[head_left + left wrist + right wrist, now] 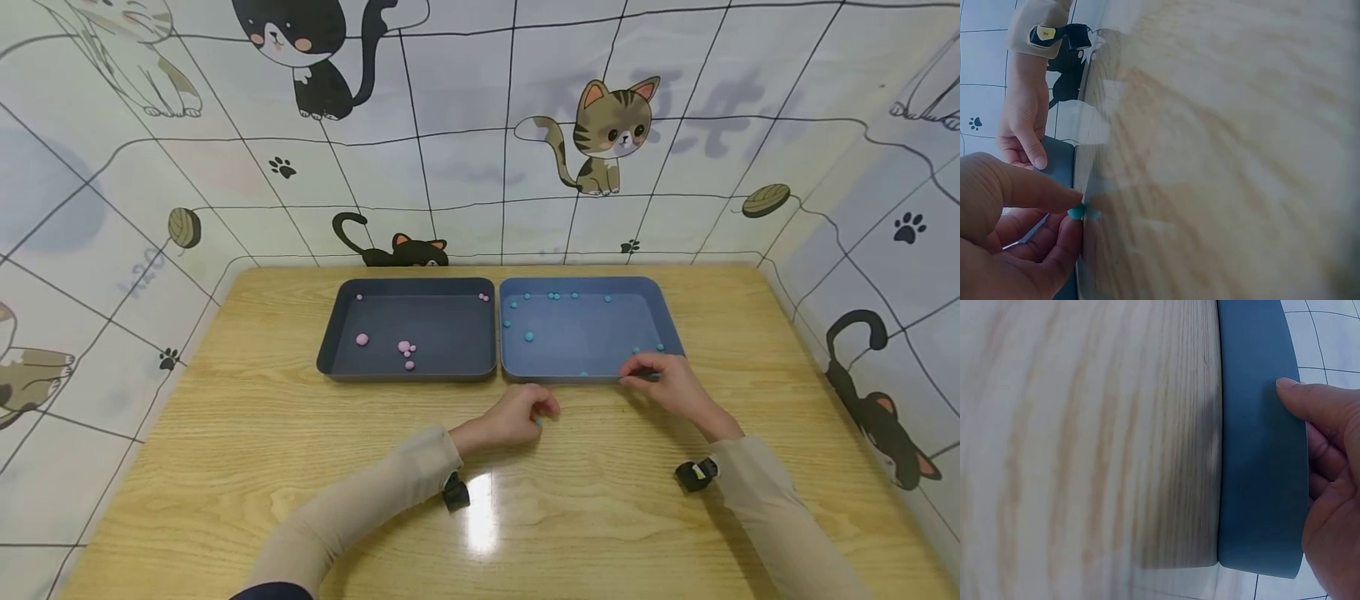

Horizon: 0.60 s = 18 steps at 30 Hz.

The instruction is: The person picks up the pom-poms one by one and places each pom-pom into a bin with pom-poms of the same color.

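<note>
My left hand (513,415) is over the table, just in front of where the two trays meet. In the left wrist view it pinches a small teal ball (1075,212) between thumb and finger. The right hand (670,385) is at the front right of the blue tray (600,329). Its thumb lies on the outside of the front wall (1260,456) and its fingers reach over the rim, gripping it. Several teal balls (529,337) are scattered inside this tray, mostly along the back and left sides.
Left of the blue tray, close against it, stands a dark grey tray (442,321) with several pink balls (362,340) of different sizes. Both trays are on a wooden table (247,417). Cat-patterned sheeting (465,167) rises behind and at both sides.
</note>
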Motion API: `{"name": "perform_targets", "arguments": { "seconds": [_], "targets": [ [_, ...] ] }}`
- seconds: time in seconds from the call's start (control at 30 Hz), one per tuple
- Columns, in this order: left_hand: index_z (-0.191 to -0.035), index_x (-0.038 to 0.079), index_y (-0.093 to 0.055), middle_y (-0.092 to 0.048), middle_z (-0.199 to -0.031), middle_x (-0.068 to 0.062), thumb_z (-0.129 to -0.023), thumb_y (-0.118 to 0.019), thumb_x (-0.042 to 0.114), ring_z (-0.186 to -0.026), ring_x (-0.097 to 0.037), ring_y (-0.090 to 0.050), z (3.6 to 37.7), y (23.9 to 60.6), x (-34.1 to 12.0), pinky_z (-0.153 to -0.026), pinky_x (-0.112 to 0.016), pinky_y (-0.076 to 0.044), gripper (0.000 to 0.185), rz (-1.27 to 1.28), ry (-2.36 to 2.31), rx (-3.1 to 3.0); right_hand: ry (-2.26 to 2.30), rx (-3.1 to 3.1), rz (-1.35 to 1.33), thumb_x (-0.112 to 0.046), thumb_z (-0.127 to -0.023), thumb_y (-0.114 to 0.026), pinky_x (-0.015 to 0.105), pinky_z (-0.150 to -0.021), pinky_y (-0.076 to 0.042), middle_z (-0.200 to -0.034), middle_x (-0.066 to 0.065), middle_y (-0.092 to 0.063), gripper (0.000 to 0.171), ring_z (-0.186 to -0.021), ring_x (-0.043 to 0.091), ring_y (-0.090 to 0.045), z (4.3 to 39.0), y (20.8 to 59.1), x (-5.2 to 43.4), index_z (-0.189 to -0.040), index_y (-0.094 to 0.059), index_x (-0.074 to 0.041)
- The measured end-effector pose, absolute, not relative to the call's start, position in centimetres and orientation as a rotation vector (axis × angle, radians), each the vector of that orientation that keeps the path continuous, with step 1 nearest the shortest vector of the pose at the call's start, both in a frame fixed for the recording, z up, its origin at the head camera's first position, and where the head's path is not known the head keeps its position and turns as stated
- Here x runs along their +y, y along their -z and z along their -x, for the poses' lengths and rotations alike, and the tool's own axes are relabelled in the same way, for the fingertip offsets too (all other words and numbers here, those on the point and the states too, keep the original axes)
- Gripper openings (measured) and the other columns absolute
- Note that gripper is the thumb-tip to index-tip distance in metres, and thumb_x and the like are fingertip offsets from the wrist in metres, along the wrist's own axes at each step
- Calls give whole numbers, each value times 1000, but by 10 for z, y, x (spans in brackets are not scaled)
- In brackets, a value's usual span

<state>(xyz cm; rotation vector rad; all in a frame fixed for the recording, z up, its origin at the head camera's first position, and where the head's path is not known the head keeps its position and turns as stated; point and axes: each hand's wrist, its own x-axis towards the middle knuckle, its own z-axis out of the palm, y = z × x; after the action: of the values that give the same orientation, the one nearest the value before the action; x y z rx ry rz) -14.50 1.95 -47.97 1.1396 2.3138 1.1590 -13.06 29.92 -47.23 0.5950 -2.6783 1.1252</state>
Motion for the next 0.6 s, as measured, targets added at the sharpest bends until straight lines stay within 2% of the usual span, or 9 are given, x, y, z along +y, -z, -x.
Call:
{"name": "perform_targets", "arguments": {
  "seconds": [0.23,0.6],
  "targets": [
    [-88,0,-66,-64,-86,-7,-66,-50,-20,-77,-13,-58,146,480,21,-65,-14,-46,34,-1135,-1149,2337,-1139,-2687,-582,5,-78,-71,21,-62,-49,-78,2,-67,15,-70,5,-59,131,472,299,-81,-69,-9],
    [-89,-1,-67,-67,-87,-11,-68,-54,-19,-77,-15,-62,147,475,24,-66,-13,-47,30,-1109,-1240,2250,-1131,-2698,-578,5,-78,-71,21,-61,-49,-78,0,-66,15,-71,5,-59,131,473,300,-81,-69,-10]
  ]
}}
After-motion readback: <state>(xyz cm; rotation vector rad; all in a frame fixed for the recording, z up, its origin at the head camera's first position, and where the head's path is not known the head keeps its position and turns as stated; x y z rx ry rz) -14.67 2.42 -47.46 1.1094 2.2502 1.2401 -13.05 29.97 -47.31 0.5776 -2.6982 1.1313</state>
